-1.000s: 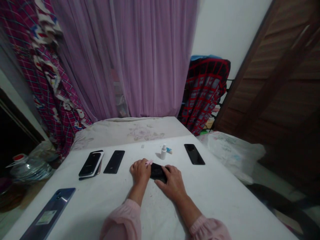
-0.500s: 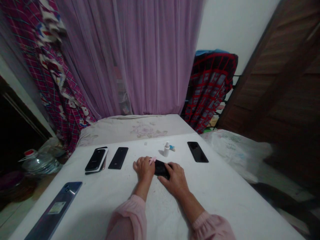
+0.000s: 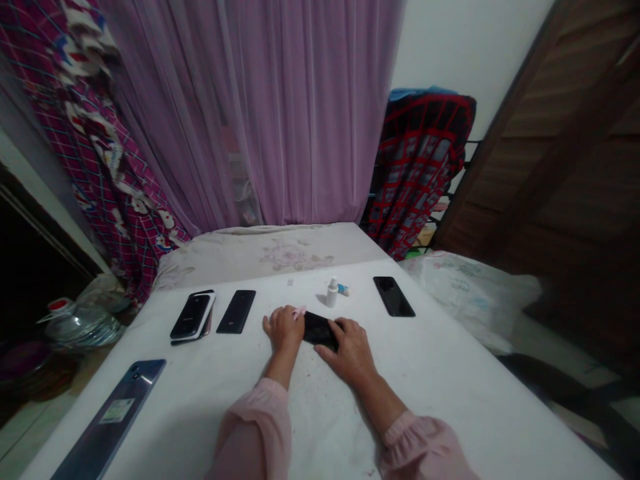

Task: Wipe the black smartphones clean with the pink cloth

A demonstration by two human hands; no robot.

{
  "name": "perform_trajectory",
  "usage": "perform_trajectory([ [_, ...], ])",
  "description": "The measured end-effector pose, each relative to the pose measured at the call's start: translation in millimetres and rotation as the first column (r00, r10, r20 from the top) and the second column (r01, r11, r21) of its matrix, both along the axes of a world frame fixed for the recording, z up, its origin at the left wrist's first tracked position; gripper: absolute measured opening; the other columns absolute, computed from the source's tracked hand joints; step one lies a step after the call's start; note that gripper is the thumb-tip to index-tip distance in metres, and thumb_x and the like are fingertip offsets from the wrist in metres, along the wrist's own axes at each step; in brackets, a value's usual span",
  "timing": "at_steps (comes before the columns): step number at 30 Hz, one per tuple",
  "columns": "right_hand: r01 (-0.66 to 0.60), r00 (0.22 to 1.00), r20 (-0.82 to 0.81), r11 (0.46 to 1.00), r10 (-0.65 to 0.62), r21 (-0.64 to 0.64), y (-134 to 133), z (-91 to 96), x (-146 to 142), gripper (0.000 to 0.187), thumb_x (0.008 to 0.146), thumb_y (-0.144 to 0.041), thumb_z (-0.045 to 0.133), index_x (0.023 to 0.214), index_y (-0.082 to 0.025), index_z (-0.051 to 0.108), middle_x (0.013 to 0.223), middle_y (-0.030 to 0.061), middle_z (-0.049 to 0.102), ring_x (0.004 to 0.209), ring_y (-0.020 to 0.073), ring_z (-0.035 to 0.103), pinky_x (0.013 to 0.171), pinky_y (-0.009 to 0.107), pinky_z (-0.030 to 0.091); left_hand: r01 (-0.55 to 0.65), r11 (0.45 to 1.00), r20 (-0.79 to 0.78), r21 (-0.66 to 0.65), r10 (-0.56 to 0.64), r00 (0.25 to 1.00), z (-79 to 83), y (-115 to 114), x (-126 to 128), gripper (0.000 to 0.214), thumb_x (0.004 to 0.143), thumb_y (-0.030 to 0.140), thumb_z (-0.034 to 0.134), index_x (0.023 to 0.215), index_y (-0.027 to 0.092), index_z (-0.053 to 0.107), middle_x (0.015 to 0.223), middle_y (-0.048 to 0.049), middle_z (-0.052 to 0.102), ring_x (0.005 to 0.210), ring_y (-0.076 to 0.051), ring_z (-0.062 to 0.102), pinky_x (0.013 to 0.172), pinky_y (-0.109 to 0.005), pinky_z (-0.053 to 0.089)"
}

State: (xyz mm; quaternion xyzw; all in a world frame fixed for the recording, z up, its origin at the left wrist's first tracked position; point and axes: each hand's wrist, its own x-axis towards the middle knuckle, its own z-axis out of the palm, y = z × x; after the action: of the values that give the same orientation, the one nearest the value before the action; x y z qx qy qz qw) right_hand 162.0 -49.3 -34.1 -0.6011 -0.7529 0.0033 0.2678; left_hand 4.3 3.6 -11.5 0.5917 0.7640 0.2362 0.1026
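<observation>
A black phone (image 3: pixel 316 329) lies flat on the white table (image 3: pixel 440 393) between my hands. My left hand (image 3: pixel 283 329) is closed at the phone's left end, pinching a small pink thing (image 3: pixel 299 311) against it. My right hand (image 3: pixel 351 344) rests on the phone's right end, its fingers curled over the edge and holding it down. Both sleeves are pink.
A small white bottle (image 3: pixel 331 292) stands just behind the phone. More phones lie around: a black one (image 3: pixel 393 296) at the right, another black one (image 3: pixel 237 311) and a stacked pair (image 3: pixel 193 316) at the left, a blue one (image 3: pixel 111 418) near the front left corner.
The hands stay on the black phone in the same grip. The view has shifted slightly; nothing on the table has moved.
</observation>
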Motion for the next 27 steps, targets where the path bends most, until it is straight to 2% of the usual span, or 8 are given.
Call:
perform_trajectory([
  [7, 0.057, 0.998, 0.013, 0.998, -0.057, -0.021, -1, 4.8, -4, 0.055, 0.075, -0.051, 0.069, 0.119, -0.019, 0.064, 0.11, 0.0123, 0.061, 0.103, 0.029, 0.053, 0.089, 0.041, 0.039, 0.106, 0.993, 0.02, 0.044, -0.107, 0.994, -7.9, -19, 12, 0.025, 0.09, 0.023, 0.053, 0.113, 0.025, 0.063, 0.13, -0.008, 0.064, 0.13, -0.025, 0.046, 0.114, -0.055, 0.015],
  [12, 0.178, 0.984, 0.019, 0.983, -0.177, -0.046, -6, 3.7, -17, 0.059, 0.075, -0.054, 0.069, 0.12, -0.016, 0.06, 0.109, 0.0146, 0.061, 0.101, 0.0303, 0.052, 0.084, 0.041, 0.037, 0.166, 0.986, 0.032, 0.019, -0.166, 0.986, -8.4, -4, 7, 0.024, 0.09, 0.024, 0.054, 0.111, 0.028, 0.065, 0.131, -0.0053, 0.064, 0.133, -0.024, 0.045, 0.115, -0.053, 0.014],
  [17, 0.115, 0.993, -0.016, 0.992, -0.116, -0.048, -14, 0.7, -27, 0.071, 0.073, -0.05, 0.071, 0.129, -0.012, 0.053, 0.117, 0.0169, 0.06, 0.108, 0.0315, 0.052, 0.09, 0.043, 0.037, 0.219, 0.976, 0.043, 0.008, -0.219, 0.975, -8.0, 12, -4, 0.025, 0.09, 0.026, 0.055, 0.112, 0.029, 0.066, 0.125, -0.0041, 0.067, 0.132, -0.022, 0.046, 0.115, -0.052, 0.016],
  [19, 0.104, 0.994, -0.007, 0.993, -0.105, -0.062, -12, 0.8, -25, 0.069, 0.072, -0.048, 0.071, 0.129, -0.012, 0.054, 0.119, 0.0171, 0.06, 0.11, 0.0326, 0.051, 0.091, 0.044, 0.036, 0.219, 0.975, 0.043, 0.029, -0.22, 0.974, -8.8, 13, -6, 0.024, 0.089, 0.026, 0.056, 0.111, 0.028, 0.066, 0.124, -0.0048, 0.067, 0.13, -0.022, 0.049, 0.115, -0.051, 0.017],
  [23, 0.007, 1.0, -0.005, 0.991, -0.008, -0.137, 1, 4.1, -14, 0.062, 0.073, -0.041, 0.07, 0.128, -0.016, 0.057, 0.122, 0.0151, 0.06, 0.111, 0.0312, 0.051, 0.093, 0.042, 0.037, 0.148, 0.986, 0.035, 0.072, -0.15, 0.988, -9.3, 12, -10, 0.019, 0.089, 0.026, 0.056, 0.105, 0.026, 0.068, 0.116, -0.0049, 0.07, 0.119, -0.022, 0.056, 0.113, -0.048, 0.02],
  [27, -0.115, 0.993, -0.02, 0.983, 0.113, -0.146, 13, 5.2, -3, 0.06, 0.077, -0.036, 0.066, 0.133, -0.019, 0.054, 0.13, 0.0128, 0.056, 0.117, 0.0288, 0.05, 0.098, 0.042, 0.036, 0.089, 0.993, 0.004, 0.074, -0.09, 0.996, -8.6, 13, -12, 0.016, 0.089, 0.027, 0.056, 0.099, 0.024, 0.068, 0.104, -0.0055, 0.073, 0.112, -0.022, 0.059, 0.11, -0.045, 0.023],
])
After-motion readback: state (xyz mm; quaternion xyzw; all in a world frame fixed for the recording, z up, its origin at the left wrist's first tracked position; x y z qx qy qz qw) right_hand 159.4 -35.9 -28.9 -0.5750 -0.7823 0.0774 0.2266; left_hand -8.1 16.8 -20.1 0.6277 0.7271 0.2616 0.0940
